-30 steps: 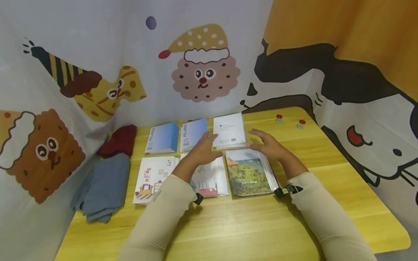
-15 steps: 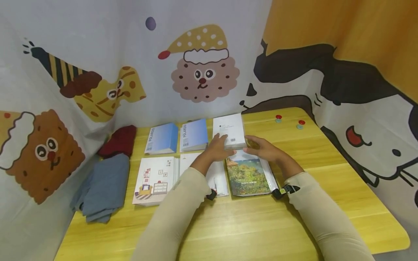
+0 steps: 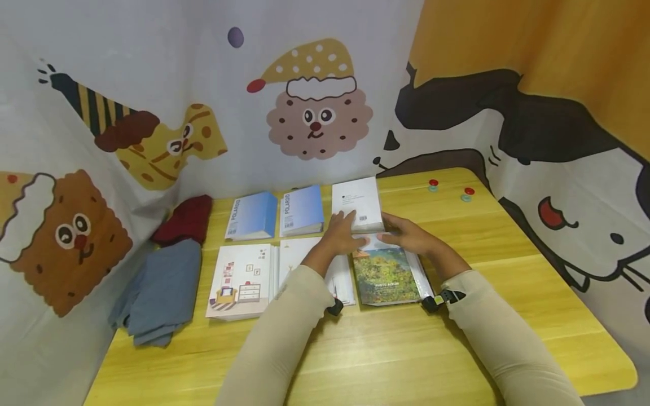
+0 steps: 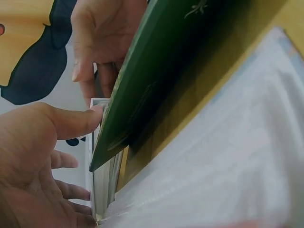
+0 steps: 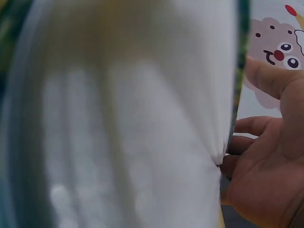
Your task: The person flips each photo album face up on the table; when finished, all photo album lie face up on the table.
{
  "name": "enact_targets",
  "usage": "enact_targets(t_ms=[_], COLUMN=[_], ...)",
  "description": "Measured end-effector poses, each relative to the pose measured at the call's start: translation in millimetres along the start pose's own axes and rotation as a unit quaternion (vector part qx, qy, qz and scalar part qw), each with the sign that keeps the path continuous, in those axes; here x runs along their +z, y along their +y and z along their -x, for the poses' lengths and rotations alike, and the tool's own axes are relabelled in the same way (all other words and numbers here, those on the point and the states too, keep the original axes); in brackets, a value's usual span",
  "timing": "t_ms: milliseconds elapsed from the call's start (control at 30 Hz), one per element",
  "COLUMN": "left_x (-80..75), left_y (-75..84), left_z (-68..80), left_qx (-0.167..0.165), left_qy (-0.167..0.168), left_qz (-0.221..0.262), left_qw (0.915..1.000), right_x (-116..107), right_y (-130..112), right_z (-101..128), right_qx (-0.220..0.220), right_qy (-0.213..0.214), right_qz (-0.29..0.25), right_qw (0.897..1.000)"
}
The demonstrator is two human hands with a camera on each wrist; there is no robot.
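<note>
Both hands are at the near end of a white album (image 3: 356, 194) lying back-side up in the back row. The left hand (image 3: 339, 235) has its fingers on the album's near left corner; in the left wrist view its thumb meets the album's edge and its fingers lie loosely along the white cover. At the near right corner is the right hand (image 3: 413, 235), fingers extended along the side, thumb toward the left thumb. Below the hands lies a photo album (image 3: 388, 276) with a garden cover; its green side (image 4: 156, 71) and clear pages (image 5: 142, 142) fill much of the wrist views.
Two blue Polaroid albums, a left one (image 3: 254, 214) and a right one (image 3: 302, 208), share the back row. In front are an album with furniture drawings (image 3: 241, 276) and another white album (image 3: 294, 248). Folded grey cloth (image 3: 167, 287), dark red cloth (image 3: 185, 220) and small red-topped pieces (image 3: 433, 184) lie around.
The hands have come closer together, the left moving right and the right moving slightly left, onto the white album's near corners. The albums look almost unmoved.
</note>
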State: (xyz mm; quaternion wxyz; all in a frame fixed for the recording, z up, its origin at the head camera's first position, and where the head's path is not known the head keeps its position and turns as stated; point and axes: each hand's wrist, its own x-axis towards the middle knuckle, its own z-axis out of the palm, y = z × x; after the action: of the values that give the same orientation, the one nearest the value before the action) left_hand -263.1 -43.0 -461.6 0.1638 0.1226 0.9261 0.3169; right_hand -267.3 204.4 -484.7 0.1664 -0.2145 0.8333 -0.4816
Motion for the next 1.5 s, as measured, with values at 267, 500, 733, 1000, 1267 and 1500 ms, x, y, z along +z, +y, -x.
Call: enact_targets(t_ms=[267, 500, 733, 1000, 1267, 1500], left_x=[7.8, 11.9, 17.3, 17.6, 6.5, -2.2], left_y=[3.2, 7.7, 8.3, 0.7, 8.3, 13.2], left_z=[-2.5, -0.9, -4.1, -14.3, -16.7, -16.2], left_qx=[-0.012, 0.001, 0.063, 0.129, 0.226, 0.229], left_qy=[0.006, 0.009, 0.006, 0.047, 0.104, 0.16], left_qz=[-0.015, 0.006, 0.062, 0.117, 0.229, 0.222], left_qw=[0.9998, 0.9999, 0.9961, 0.9836, 0.9411, 0.934], right_x=[-0.4, -3.5, -10.4, -3.1, 4.1, 5.1], right_y=[-2.9, -4.6, -17.1, -30.2, -32.9, -29.0], right_z=[2.1, 3.4, 9.7, 9.0, 8.0, 7.5], right_qx=[0.021, 0.006, -0.044, -0.094, -0.119, -0.121], right_qy=[0.01, 0.038, 0.088, 0.103, 0.057, 0.037], right_qz=[0.001, -0.035, -0.1, -0.155, -0.151, -0.133], right_qw=[1.0, 0.999, 0.99, 0.978, 0.98, 0.983])
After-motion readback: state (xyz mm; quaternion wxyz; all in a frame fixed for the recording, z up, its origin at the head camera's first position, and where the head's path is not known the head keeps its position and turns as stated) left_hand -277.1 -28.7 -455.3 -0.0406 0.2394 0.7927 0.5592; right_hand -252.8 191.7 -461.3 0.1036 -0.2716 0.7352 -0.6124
